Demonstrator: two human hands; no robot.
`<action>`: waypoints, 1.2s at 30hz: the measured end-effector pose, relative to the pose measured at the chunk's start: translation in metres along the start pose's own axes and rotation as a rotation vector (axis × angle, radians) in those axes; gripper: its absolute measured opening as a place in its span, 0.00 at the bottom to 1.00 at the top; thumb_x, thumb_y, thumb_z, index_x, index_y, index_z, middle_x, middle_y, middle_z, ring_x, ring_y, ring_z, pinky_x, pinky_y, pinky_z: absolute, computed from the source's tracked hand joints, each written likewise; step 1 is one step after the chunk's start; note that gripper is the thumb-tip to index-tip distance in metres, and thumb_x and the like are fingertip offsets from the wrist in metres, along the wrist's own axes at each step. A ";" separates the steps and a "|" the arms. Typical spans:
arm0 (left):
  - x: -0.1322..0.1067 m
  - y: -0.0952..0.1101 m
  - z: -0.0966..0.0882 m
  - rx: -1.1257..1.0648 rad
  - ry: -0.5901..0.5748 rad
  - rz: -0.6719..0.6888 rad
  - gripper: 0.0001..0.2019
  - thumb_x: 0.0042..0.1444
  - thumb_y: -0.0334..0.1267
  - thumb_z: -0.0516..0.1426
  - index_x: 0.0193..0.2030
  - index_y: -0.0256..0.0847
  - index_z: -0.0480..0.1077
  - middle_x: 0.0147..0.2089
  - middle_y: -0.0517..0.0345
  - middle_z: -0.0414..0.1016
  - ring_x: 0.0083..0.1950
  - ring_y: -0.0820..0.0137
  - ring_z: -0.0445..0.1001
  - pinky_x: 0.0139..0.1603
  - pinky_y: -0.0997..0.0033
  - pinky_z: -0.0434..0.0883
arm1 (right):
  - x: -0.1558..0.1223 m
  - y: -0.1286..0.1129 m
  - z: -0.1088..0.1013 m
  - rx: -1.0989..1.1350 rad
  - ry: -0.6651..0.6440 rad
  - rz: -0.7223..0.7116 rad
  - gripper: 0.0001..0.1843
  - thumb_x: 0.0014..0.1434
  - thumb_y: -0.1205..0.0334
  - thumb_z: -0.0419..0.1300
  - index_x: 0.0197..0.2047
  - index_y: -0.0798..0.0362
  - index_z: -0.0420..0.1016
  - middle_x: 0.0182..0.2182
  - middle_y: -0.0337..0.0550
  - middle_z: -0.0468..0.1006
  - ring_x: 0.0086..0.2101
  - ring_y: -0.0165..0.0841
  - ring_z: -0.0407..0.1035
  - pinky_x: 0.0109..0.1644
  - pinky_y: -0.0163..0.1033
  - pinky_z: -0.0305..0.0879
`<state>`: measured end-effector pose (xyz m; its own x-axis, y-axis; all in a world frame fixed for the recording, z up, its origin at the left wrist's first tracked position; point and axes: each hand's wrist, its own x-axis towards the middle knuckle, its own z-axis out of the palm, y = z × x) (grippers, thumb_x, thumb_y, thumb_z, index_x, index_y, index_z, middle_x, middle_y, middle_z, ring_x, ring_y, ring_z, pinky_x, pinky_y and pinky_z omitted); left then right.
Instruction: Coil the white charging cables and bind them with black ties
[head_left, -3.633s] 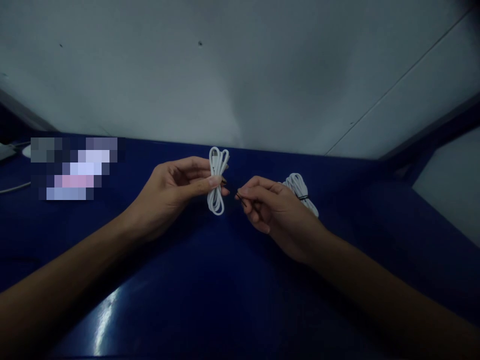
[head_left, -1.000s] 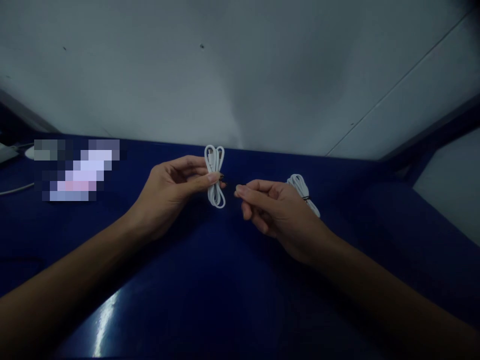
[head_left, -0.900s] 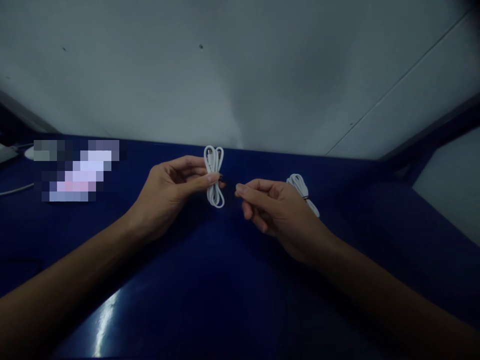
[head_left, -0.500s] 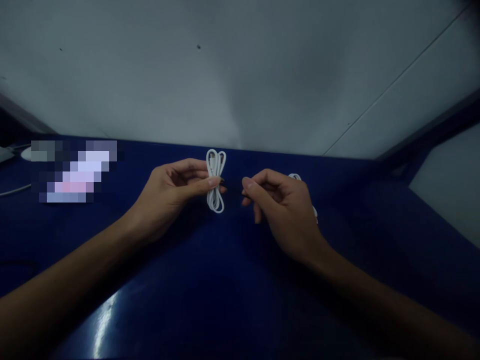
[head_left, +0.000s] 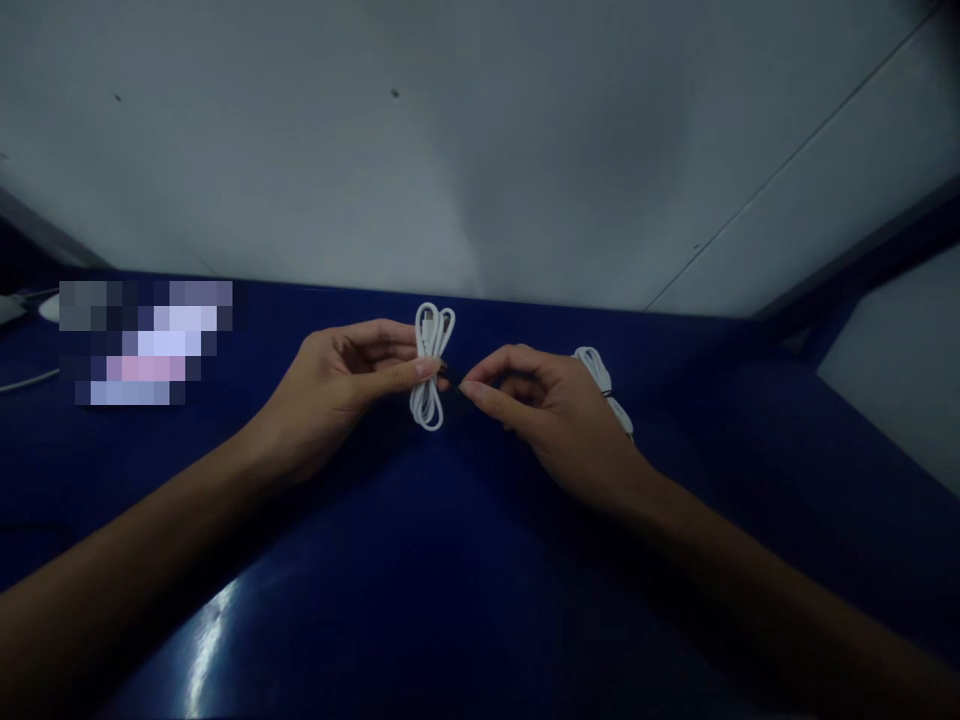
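**Pinching a white cable bundle at the waist**

Closest in, under both forearms: blue tabletop [head_left: 420, 600], with a streak of glare below the left wrist.

Up at the left hand [head_left: 341, 385] now: clamped thumb-to-forefinger on a white cable bundle [head_left: 430, 365], gripping right at its narrow waist, other fingers curled loosely behind. Held upright off the table, looped in a figure-eight, one loop above the fingertips and one below.

Over to the right hand [head_left: 559, 410]: thumb and forefinger pressed together on a thin dark strip [head_left: 452, 381], right up against the left thumb tip and the bundle's waist, remaining fingers tucked under the palm. Too dim for more detail on the strip.

Just beyond the right hand's knuckles, lying on the table: a second white cable bundle [head_left: 596, 368], cinched by a dark band and partly hidden by the hand.

Well off to the far left of the left hand: a loose white cord [head_left: 26, 380].

Farthest back: a plain grey wall [head_left: 450, 150].
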<state>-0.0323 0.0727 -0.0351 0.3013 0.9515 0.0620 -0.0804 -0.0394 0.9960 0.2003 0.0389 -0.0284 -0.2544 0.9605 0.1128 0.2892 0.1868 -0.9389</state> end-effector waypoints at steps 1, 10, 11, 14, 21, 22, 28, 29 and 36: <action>0.000 0.000 0.000 0.005 -0.003 -0.002 0.09 0.59 0.39 0.76 0.45 0.44 0.88 0.46 0.53 0.89 0.46 0.63 0.87 0.53 0.65 0.82 | 0.001 0.000 0.000 -0.017 0.000 -0.012 0.09 0.74 0.54 0.68 0.43 0.50 0.85 0.37 0.40 0.84 0.31 0.31 0.73 0.35 0.39 0.67; 0.000 0.005 0.004 0.070 -0.009 0.030 0.09 0.59 0.39 0.76 0.46 0.44 0.87 0.45 0.53 0.90 0.44 0.64 0.87 0.51 0.68 0.82 | -0.002 -0.001 -0.003 -0.260 0.139 -0.163 0.07 0.75 0.63 0.67 0.42 0.51 0.84 0.37 0.40 0.82 0.36 0.34 0.75 0.41 0.42 0.71; 0.000 0.006 0.005 0.066 0.005 0.039 0.09 0.59 0.39 0.76 0.45 0.44 0.87 0.45 0.54 0.90 0.44 0.64 0.87 0.51 0.67 0.82 | -0.002 -0.001 -0.003 -0.277 0.141 -0.174 0.07 0.75 0.64 0.67 0.42 0.51 0.84 0.37 0.40 0.82 0.36 0.34 0.75 0.41 0.43 0.70; 0.000 0.006 0.006 0.058 0.038 0.067 0.09 0.57 0.38 0.77 0.43 0.44 0.86 0.44 0.54 0.90 0.45 0.63 0.88 0.52 0.65 0.83 | -0.002 0.001 -0.003 -0.298 0.145 -0.207 0.07 0.75 0.64 0.66 0.42 0.51 0.83 0.38 0.39 0.81 0.35 0.33 0.74 0.40 0.42 0.70; 0.000 0.004 0.007 0.060 0.056 0.063 0.10 0.55 0.34 0.77 0.42 0.43 0.86 0.42 0.56 0.89 0.42 0.65 0.87 0.49 0.68 0.83 | 0.000 0.007 -0.006 -0.261 0.111 -0.195 0.06 0.76 0.63 0.66 0.43 0.51 0.83 0.37 0.38 0.82 0.32 0.30 0.76 0.36 0.40 0.72; 0.001 0.004 0.007 0.066 0.057 0.056 0.10 0.55 0.34 0.77 0.42 0.42 0.86 0.42 0.56 0.89 0.42 0.65 0.87 0.48 0.68 0.83 | 0.001 0.008 -0.006 -0.260 0.113 -0.199 0.07 0.76 0.62 0.66 0.43 0.51 0.83 0.38 0.38 0.82 0.33 0.31 0.77 0.37 0.41 0.73; 0.000 0.004 0.008 0.082 0.074 0.060 0.11 0.54 0.35 0.78 0.42 0.43 0.86 0.41 0.55 0.89 0.42 0.63 0.88 0.49 0.66 0.83 | 0.003 0.012 -0.005 -0.220 0.142 -0.208 0.07 0.75 0.61 0.67 0.42 0.51 0.84 0.40 0.39 0.83 0.35 0.32 0.78 0.38 0.41 0.79; 0.000 0.004 0.008 0.086 0.079 0.063 0.11 0.54 0.36 0.78 0.43 0.43 0.86 0.41 0.55 0.89 0.43 0.63 0.88 0.50 0.66 0.83 | 0.003 0.012 -0.004 -0.185 0.155 -0.205 0.07 0.75 0.60 0.67 0.42 0.51 0.84 0.40 0.40 0.83 0.35 0.32 0.79 0.37 0.40 0.80; 0.003 0.001 0.004 -0.022 0.180 0.089 0.11 0.57 0.36 0.77 0.46 0.42 0.87 0.42 0.54 0.89 0.44 0.65 0.88 0.53 0.69 0.82 | -0.008 0.009 0.011 -0.313 0.459 -0.352 0.02 0.72 0.66 0.69 0.45 0.51 0.81 0.38 0.41 0.82 0.36 0.34 0.78 0.32 0.39 0.75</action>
<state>-0.0279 0.0748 -0.0338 0.1176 0.9838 0.1351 -0.1204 -0.1209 0.9853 0.1944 0.0308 -0.0415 0.0163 0.8085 0.5883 0.5327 0.4909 -0.6894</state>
